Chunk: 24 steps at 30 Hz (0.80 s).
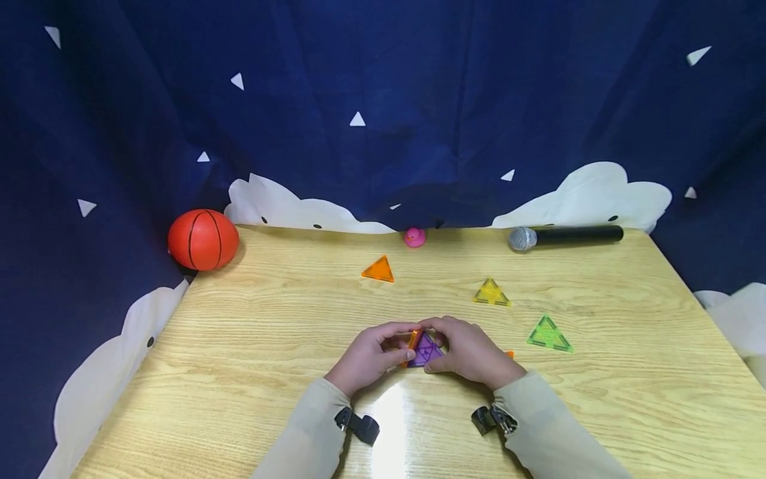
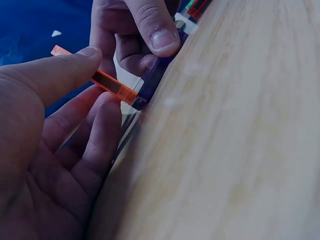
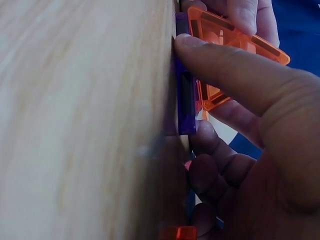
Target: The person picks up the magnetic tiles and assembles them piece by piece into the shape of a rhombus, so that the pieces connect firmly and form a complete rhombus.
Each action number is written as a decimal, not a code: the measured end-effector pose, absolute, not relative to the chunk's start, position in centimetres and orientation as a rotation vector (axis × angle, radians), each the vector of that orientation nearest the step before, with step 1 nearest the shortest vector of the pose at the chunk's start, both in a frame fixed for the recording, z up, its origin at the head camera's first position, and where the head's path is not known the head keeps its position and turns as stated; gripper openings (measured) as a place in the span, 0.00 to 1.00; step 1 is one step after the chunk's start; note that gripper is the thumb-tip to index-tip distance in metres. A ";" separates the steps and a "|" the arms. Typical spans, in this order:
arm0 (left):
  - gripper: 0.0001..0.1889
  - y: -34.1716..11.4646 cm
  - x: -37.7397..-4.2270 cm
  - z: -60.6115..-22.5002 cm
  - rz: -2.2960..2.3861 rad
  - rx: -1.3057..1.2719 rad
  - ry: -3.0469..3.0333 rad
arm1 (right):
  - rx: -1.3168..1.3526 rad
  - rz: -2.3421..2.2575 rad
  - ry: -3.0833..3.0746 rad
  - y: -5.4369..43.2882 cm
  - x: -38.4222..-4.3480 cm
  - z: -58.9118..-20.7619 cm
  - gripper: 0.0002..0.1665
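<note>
A purple triangular magnetic tile point(image 1: 426, 350) lies on the table between the hands. My right hand point(image 1: 473, 351) holds it, thumb at its near side and fingers at its far side. My left hand point(image 1: 374, 356) pinches an orange triangular magnetic tile point(image 3: 212, 32) between thumb and fingers. That orange tile stands tilted up, its lower edge meeting the purple tile's left edge, as the left wrist view shows. Part of another orange piece point(image 1: 510, 354) peeks out beside the right wrist, the remainder hidden behind it.
Flat on the wooden table point(image 1: 269, 319) lie an orange triangle point(image 1: 380, 269), a yellow triangle point(image 1: 492, 293) and a green triangle point(image 1: 549, 334). Along the back are a red ball point(image 1: 203, 239), a pink rubber duck point(image 1: 415, 237) and a microphone point(image 1: 568, 235), before a blue curtain point(image 1: 407, 80).
</note>
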<state>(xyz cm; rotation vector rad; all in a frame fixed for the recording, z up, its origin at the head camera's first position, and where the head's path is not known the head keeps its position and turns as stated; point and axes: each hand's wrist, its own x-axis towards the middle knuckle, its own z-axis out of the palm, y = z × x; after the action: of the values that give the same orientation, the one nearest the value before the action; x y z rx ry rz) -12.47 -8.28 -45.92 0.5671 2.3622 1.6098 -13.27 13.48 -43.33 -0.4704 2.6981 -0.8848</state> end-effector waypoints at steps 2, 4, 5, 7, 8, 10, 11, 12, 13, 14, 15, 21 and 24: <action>0.23 -8.2 -12.5 -46.0 1.606 0.574 2.376 | -0.478 -0.887 2.701 13.5 -13.3 -43.3 0.41; 0.23 -8.2 -12.5 -46.0 1.604 0.574 2.384 | -0.485 -0.888 2.704 13.5 -13.3 -43.2 0.41; 0.23 -8.2 -12.5 -46.0 1.605 0.569 2.384 | -0.488 -0.889 2.705 13.5 -13.3 -43.2 0.41; 0.23 -8.2 -12.6 -46.0 1.609 0.556 2.379 | -0.489 -0.885 2.709 13.5 -13.3 -43.2 0.41; 0.23 -8.2 -12.6 -46.1 1.612 0.549 2.374 | -0.485 -0.883 2.710 13.5 -13.3 -43.2 0.41; 0.23 -8.2 -12.6 -46.0 1.623 0.541 2.361 | -0.473 -0.881 2.709 13.5 -13.3 -43.2 0.41; 0.23 -8.2 -12.6 -46.0 1.628 0.537 2.354 | -0.467 -0.881 2.708 13.5 -13.3 -43.2 0.41; 0.23 -8.2 -12.6 -46.0 1.634 0.535 2.346 | -0.460 -0.881 2.707 13.5 -13.3 -43.2 0.41; 0.23 -8.2 -12.6 -45.9 1.640 0.536 2.341 | -0.456 -0.880 2.705 13.5 -13.3 -43.2 0.41; 0.23 -8.2 -12.6 -45.9 1.645 0.534 2.335 | -0.451 -0.879 2.703 13.5 -13.3 -43.3 0.41; 0.23 -8.2 -12.6 -45.8 1.649 0.534 2.332 | -0.449 -0.880 2.702 13.5 -13.3 -43.3 0.41; 0.22 -8.3 -12.6 -45.7 1.651 0.536 2.329 | -0.447 -0.885 2.701 13.5 -13.3 -43.3 0.40; 0.21 -8.4 -12.5 -45.7 1.631 0.535 2.347 | -0.451 -0.889 2.700 13.5 -13.3 -43.3 0.40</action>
<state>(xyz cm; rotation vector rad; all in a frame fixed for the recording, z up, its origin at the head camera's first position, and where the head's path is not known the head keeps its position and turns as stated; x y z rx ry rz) -12.53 -8.36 -45.71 0.5346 2.3466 1.6310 -13.33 13.48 -43.28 -0.4505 2.6997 -0.8890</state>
